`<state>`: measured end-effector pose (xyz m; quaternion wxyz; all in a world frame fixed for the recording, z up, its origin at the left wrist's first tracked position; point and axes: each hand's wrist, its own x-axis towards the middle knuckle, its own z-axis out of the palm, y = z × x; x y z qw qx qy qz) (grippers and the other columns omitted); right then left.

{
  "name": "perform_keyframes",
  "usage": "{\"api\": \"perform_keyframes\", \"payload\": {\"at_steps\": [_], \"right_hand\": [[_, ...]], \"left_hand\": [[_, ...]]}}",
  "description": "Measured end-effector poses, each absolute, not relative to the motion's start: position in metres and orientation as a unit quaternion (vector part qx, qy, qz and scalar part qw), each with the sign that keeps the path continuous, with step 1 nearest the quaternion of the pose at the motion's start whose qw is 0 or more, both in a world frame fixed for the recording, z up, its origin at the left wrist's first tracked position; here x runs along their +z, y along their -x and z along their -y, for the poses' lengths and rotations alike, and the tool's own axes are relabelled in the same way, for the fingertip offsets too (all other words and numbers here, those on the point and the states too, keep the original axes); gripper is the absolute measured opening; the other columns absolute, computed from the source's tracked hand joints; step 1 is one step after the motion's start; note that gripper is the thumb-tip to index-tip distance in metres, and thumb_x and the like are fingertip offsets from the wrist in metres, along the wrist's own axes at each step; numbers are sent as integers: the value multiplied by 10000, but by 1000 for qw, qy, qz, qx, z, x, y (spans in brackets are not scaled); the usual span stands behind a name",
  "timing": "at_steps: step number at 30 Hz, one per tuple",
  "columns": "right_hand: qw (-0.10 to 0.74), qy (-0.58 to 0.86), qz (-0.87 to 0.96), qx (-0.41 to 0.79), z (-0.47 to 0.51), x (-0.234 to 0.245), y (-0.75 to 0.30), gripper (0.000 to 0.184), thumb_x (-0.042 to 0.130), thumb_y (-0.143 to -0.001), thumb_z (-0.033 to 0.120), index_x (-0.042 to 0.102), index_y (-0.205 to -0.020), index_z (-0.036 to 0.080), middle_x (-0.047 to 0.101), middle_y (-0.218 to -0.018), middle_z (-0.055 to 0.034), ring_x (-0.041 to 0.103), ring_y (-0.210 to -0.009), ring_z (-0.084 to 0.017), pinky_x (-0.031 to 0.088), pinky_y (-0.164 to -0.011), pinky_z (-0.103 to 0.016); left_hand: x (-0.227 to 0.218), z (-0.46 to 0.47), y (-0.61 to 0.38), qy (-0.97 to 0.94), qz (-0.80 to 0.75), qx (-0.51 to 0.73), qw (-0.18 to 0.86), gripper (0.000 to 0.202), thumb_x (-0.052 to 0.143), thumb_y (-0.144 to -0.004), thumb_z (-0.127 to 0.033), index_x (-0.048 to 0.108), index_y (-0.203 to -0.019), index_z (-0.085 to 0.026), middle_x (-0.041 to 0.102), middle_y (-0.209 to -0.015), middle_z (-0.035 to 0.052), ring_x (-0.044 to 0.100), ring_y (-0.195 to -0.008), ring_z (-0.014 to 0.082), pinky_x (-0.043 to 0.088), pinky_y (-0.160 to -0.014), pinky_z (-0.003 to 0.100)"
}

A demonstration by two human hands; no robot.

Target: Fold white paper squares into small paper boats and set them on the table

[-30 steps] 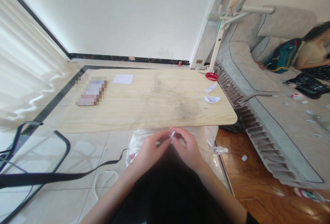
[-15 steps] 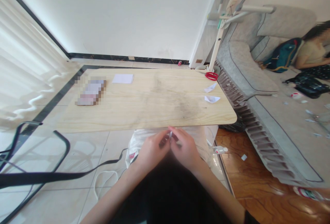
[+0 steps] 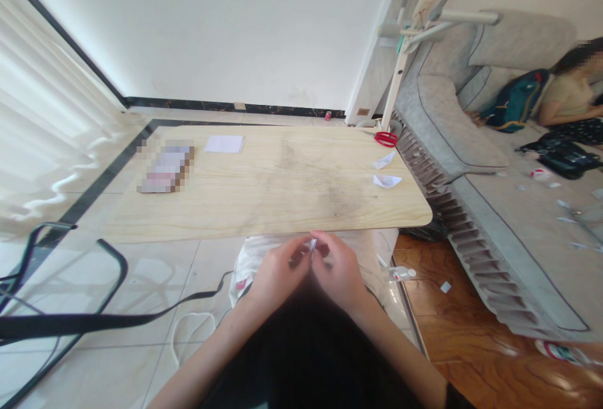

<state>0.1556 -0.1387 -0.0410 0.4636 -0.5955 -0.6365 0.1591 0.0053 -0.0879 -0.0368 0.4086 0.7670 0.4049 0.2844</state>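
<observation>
My left hand (image 3: 277, 272) and my right hand (image 3: 340, 269) meet just below the near edge of the wooden table (image 3: 264, 201). Together they pinch a small piece of white paper (image 3: 312, 245) between their fingertips. Both hands have their fingers curled in around it. Most of the paper is hidden by the fingers. Two small folded white paper shapes (image 3: 387, 180) (image 3: 384, 161) lie at the table's right end, and red scissors (image 3: 387, 139) lie beyond them at the far right corner.
A white sheet (image 3: 225, 144) and a blurred-out item (image 3: 164, 168) lie at the table's far left. A white plastic bag (image 3: 252, 255) lies on the floor under my hands. Black straps (image 3: 108, 318) cross the tiles at left. A person sits on the grey sofa (image 3: 452, 126) at right.
My hands have closed in slightly toward each other around the paper; the rest is as before.
</observation>
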Motion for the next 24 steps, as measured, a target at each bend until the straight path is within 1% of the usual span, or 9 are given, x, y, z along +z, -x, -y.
{"api": "perform_keyframes", "payload": {"at_steps": [4,7,12,14,18,20,22,24], "right_hand": [[468,596,630,171,139,-41,-155,377,535,-829,104,593,-1177,235,690,-926,-44,661,-808,-197,579,-755,-344],[461,594,638,166,138,-41,-155,350,535,-836,109,604,-1154,237,695,-933,-48,661,-816,-201,575,-758,-353],[456,589,652,137,138,-40,-155,373,535,-838,87,609,-1178,222,700,-951,-72,657,-846,-217,561,-785,-372],[461,583,655,135,138,-40,-156,386,525,-839,70,616,-1182,223,700,-969,-76,658,-875,-217,559,-801,-368],[472,569,660,138,137,-41,-157,386,523,-848,61,626,-1182,226,699,-1003,-76,664,-918,-210,563,-821,-356],[470,572,661,126,137,-43,-157,374,528,-854,69,627,-1178,229,702,-1017,-75,667,-937,-213,563,-834,-362],[468,580,657,110,136,-45,-156,355,541,-859,83,624,-1172,228,709,-1010,-72,675,-925,-213,564,-832,-362],[469,592,648,96,136,-48,-155,327,567,-856,101,619,-1155,221,720,-967,-64,686,-864,-207,569,-801,-352]], "left_hand": [[-36,88,-5,-764,-397,278,426,302,571,-889,-243,661,-1177,-228,768,-1039,44,725,-934,225,558,-843,327],[-35,89,-5,-763,-397,284,423,305,568,-882,-218,662,-1173,-220,763,-1059,49,722,-944,224,560,-837,318],[-35,90,-7,-780,-402,293,380,316,573,-870,-181,647,-1176,-206,764,-1032,53,725,-897,212,565,-795,300],[-35,90,-7,-788,-396,292,371,313,576,-874,-184,639,-1180,-201,767,-997,50,726,-859,202,566,-773,293],[-38,88,-6,-799,-379,304,353,276,579,-889,-187,647,-1157,-192,767,-993,49,728,-857,194,568,-753,275],[-40,87,-6,-809,-374,311,329,270,582,-887,-179,650,-1148,-185,770,-971,49,730,-837,194,571,-741,277],[-42,86,-7,-819,-371,321,296,282,585,-875,-156,645,-1150,-173,769,-968,57,731,-830,198,575,-750,288],[-43,86,-7,-824,-369,344,259,290,577,-857,-122,645,-1137,-162,767,-991,70,731,-854,205,576,-775,298]]}}
